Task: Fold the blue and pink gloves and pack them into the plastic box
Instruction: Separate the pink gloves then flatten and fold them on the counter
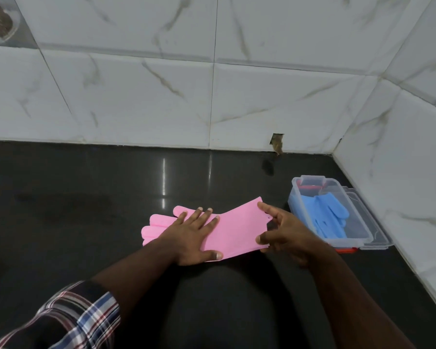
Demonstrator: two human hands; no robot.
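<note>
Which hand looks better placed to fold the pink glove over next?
The right hand: its fingers already pinch the cuff of the pink glove, while the left hand presses flat, pinning the middle.

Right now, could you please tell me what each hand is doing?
Left hand: open, pressing flat on the pink glove.
Right hand: pinching the glove's cuff edge.

Plastic box [297, 197] near right wall [400, 159].
</note>
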